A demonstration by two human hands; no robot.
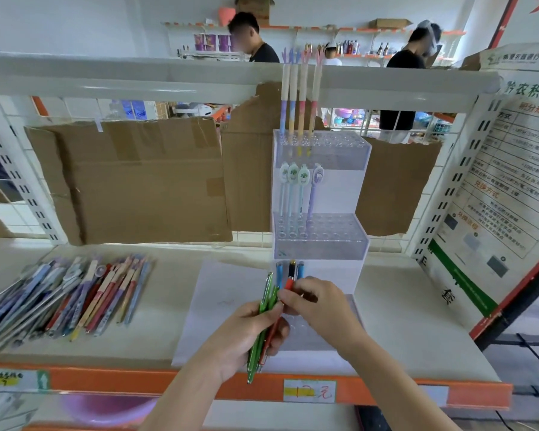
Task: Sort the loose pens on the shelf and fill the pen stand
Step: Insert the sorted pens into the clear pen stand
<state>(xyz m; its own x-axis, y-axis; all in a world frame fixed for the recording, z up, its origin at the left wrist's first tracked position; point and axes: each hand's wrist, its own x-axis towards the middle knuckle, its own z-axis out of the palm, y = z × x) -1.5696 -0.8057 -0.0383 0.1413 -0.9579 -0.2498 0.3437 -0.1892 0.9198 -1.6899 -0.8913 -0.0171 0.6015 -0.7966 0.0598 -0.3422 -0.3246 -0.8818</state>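
Before pen stand [321, 194]: left hand [246, 334] grips green pens [263, 309].

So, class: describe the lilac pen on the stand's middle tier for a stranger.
Find the clear tiered pen stand at the shelf's back. On its middle tier stand four pens; the lilac pen is rightmost, slightly apart, unlike its three pale blue neighbours.

- A white metal shelf rail [137, 76] runs across the top, with a slotted upright [467, 169] at the right.
- Torn brown cardboard [137, 178] hangs against the white wire grid [0, 194] behind the shelf.
- An orange price strip [137, 382] edges the front.
- A printed poster [511, 188] leans on the right.
- Beyond, two people [255, 38] stand by wall shelves [355, 29] holding what look like bottles.
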